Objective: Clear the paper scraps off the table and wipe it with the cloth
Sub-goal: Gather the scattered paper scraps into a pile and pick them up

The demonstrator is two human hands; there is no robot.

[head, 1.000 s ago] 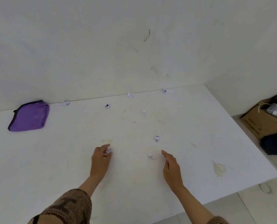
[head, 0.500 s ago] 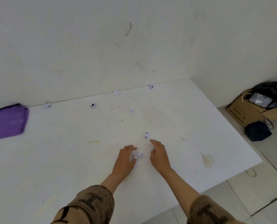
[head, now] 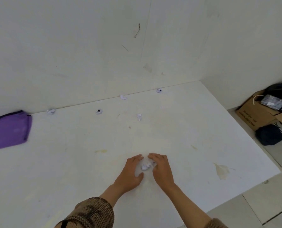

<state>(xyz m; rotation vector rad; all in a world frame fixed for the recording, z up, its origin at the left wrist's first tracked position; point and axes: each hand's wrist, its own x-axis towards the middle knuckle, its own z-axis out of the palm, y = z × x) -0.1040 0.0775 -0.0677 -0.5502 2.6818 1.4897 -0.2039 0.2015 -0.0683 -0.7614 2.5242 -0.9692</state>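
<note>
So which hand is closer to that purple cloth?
The left. The left hand rests on the table well to the right of the purple cloth; the right hand lies just beyond it, farther off, with paper scraps between the two.

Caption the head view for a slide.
Left hand and right hand corral bunched paper scraps on the white table; purple cloth lies far left.

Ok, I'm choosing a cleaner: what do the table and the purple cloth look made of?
The table looks like a smooth matt white board, perhaps laminate or painted; yellowish stains sit on its surface. The purple cloth is soft fabric, possibly microfibre, with dark stitched edging, lying limp; the fibre cannot be told.
</note>
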